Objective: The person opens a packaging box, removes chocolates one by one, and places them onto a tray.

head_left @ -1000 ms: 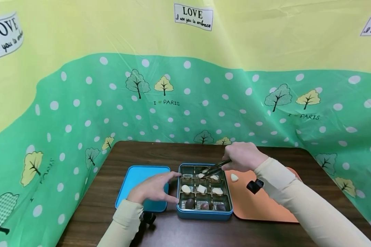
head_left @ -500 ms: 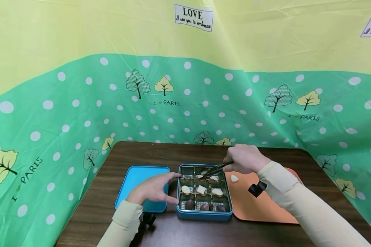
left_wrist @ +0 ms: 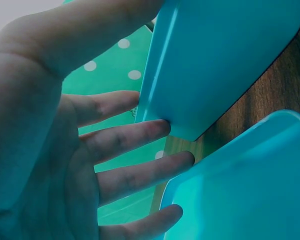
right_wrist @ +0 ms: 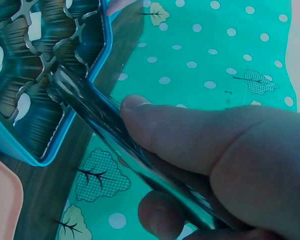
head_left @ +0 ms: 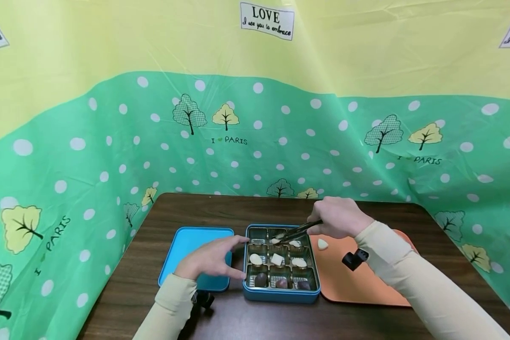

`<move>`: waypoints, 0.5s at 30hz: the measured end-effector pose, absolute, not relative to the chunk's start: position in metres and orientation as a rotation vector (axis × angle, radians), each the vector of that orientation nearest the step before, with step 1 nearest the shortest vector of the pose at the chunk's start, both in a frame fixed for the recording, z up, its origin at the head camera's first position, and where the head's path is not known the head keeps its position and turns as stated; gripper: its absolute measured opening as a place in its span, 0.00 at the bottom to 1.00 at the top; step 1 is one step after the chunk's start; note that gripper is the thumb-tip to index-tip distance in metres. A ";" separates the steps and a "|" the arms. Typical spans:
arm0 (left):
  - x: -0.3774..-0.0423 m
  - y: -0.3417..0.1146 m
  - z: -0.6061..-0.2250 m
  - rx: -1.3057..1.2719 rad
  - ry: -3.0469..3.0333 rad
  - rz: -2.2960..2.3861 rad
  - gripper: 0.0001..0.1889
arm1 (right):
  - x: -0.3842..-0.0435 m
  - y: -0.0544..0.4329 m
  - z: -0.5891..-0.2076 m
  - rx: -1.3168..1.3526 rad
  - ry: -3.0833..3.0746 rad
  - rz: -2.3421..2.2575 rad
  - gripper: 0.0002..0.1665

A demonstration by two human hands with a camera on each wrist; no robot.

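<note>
My right hand (head_left: 337,217) grips metal tongs (right_wrist: 97,112) by the handle. The tong tips reach down into the back middle compartment of a blue box (head_left: 280,296), at a white piece (head_left: 275,240). A gold divided tray lines the box; white pieces, among them a square one (head_left: 276,259), sit in the middle row and the back right. Dark chocolates (head_left: 261,280) fill the front row. The back left compartment (head_left: 257,235) holds nothing. My left hand (head_left: 212,259) has its fingers spread, thumb and fingertips touching the left side of the box (left_wrist: 215,60).
A blue lid (head_left: 182,245) lies left of the box, partly under my left hand. To the right, an orange board (head_left: 352,283) carries one white piece (head_left: 322,244). All stand on a dark wooden table (head_left: 221,311), with a patterned green and yellow curtain (head_left: 255,156) behind.
My right hand has shifted very slightly to the right, with the tong tips staying in the same compartment. My left hand keeps its place against the box.
</note>
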State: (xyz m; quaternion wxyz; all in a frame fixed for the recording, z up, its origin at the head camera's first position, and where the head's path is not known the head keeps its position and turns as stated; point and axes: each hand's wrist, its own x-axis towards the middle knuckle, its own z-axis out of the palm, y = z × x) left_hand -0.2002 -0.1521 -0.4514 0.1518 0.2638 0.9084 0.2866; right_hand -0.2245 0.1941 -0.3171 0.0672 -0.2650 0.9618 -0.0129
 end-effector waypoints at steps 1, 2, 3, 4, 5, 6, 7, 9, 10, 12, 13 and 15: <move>-0.200 -0.152 -0.451 0.753 2.609 0.822 0.51 | -0.224 0.195 -0.316 -0.797 2.901 -0.041 0.20; -0.200 -0.151 -0.450 0.751 2.611 0.818 0.50 | -0.224 0.195 -0.316 -0.801 2.903 -0.040 0.20; -0.200 -0.151 -0.450 0.749 2.614 0.814 0.51 | -0.224 0.196 -0.315 -0.802 2.906 -0.043 0.21; -0.200 -0.151 -0.450 0.748 2.617 0.810 0.51 | -0.223 0.197 -0.315 -0.805 2.909 -0.048 0.21; -0.200 -0.151 -0.450 0.749 2.618 0.807 0.51 | -0.223 0.198 -0.314 -0.812 2.912 -0.054 0.21; -0.200 -0.151 -0.450 0.753 2.616 0.809 0.51 | -0.222 0.200 -0.314 -0.821 2.917 -0.065 0.20; -0.200 -0.151 -0.450 0.757 2.614 0.813 0.51 | -0.222 0.201 -0.313 -0.832 2.922 -0.078 0.20; -0.200 -0.152 -0.450 0.765 2.610 0.817 0.51 | -0.220 0.204 -0.311 -0.844 2.934 -0.105 0.19; -0.200 -0.152 -0.450 0.769 2.608 0.820 0.51 | -0.220 0.206 -0.310 -0.855 2.939 -0.117 0.19; -0.200 -0.152 -0.451 0.774 2.602 0.828 0.51 | -0.218 0.209 -0.307 -0.866 2.951 -0.145 0.18; -0.200 -0.152 -0.451 0.775 2.601 0.829 0.51 | -0.217 0.210 -0.306 -0.862 2.958 -0.157 0.18; -0.200 -0.152 -0.451 0.775 2.601 0.832 0.51 | -0.216 0.214 -0.303 -0.863 2.974 -0.171 0.17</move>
